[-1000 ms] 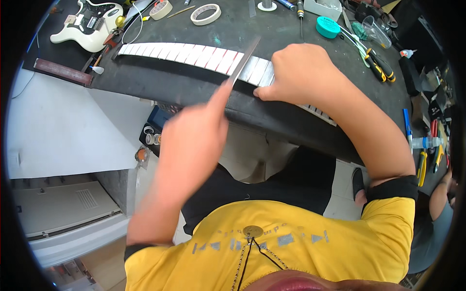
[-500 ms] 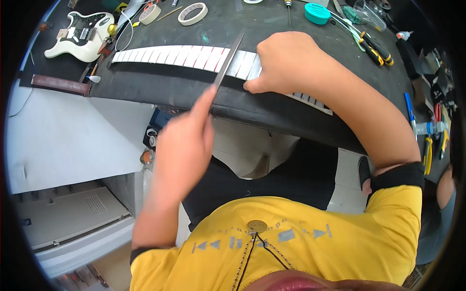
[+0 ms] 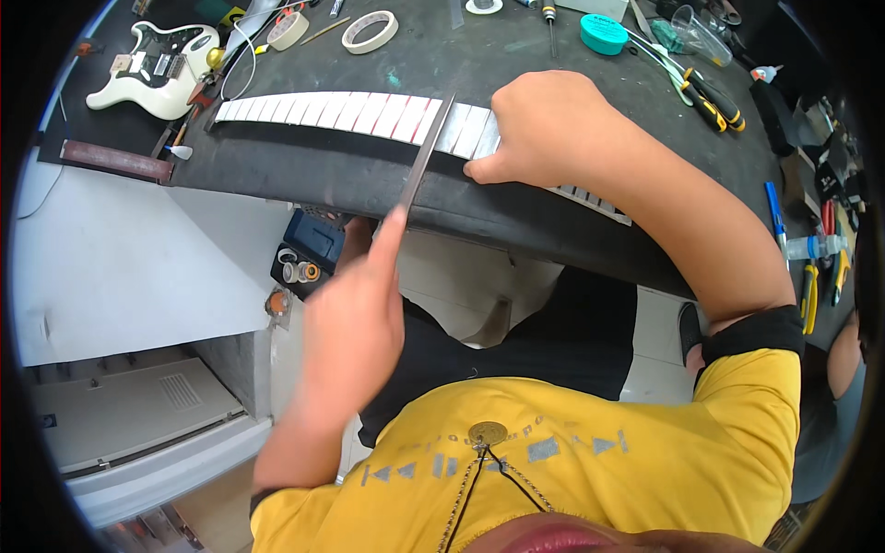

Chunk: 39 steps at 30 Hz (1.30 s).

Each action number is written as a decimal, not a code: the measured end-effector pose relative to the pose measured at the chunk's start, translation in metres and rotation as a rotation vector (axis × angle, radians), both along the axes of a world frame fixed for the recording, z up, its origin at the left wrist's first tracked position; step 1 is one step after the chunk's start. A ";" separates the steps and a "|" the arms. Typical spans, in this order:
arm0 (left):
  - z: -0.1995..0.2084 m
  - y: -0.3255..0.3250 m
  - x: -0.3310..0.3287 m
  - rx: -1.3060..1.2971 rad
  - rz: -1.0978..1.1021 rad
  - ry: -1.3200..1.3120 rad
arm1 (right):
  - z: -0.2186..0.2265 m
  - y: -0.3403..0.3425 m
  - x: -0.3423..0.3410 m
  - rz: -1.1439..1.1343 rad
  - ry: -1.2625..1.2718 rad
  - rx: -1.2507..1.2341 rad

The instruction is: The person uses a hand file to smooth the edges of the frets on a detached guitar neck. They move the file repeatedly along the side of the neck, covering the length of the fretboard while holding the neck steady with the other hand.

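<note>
A long guitar neck (image 3: 346,111) lies along the near edge of the dark workbench, its fretboard covered in white strips with some red lines between them. My left hand (image 3: 355,327) is closed round the end of a slim metal file (image 3: 426,157), which slants across the strips with its tip near their far edge. My right hand (image 3: 544,129) is closed over the neck right of the file, thumb at the near side, hiding that stretch. Bare frets (image 3: 590,198) show past the right wrist.
A white guitar body (image 3: 155,69) lies at the far left, near a brown sanding block (image 3: 115,160). Tape rolls (image 3: 370,32), a screwdriver (image 3: 551,28), a teal round tin (image 3: 604,34) and yellow-black pliers (image 3: 714,100) sit behind the neck. Pens and cutters line the right side.
My left hand has drawn the file toward me, so its tip sits lower across the strips. My right hand stays on the neck, almost unmoved.
</note>
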<state>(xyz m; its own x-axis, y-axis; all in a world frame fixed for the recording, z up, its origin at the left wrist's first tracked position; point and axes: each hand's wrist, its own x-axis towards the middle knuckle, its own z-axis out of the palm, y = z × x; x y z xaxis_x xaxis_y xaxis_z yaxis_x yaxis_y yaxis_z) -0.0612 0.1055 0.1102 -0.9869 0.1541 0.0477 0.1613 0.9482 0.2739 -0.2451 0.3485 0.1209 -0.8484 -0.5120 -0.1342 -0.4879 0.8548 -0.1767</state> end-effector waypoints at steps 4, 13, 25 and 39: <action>0.013 0.019 -0.111 0.032 -0.081 0.082 | 0.000 -0.003 0.001 0.027 0.073 -0.022; -0.010 -0.004 0.043 0.044 0.010 0.027 | -0.002 -0.001 0.004 0.005 0.061 0.048; 0.000 0.002 -0.036 0.041 -0.023 -0.026 | -0.007 0.003 0.001 -0.044 0.076 0.050; 0.000 0.010 -0.099 0.161 -0.131 0.028 | -0.008 0.002 0.000 -0.025 0.133 0.023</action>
<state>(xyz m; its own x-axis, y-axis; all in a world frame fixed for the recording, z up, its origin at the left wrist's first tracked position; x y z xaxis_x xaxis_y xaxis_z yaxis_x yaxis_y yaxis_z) -0.1606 0.1153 0.1104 -0.9568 0.2694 0.1091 0.2901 0.8629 0.4139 -0.2448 0.3504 0.1130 -0.8722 -0.4881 -0.0314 -0.4838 0.8703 -0.0921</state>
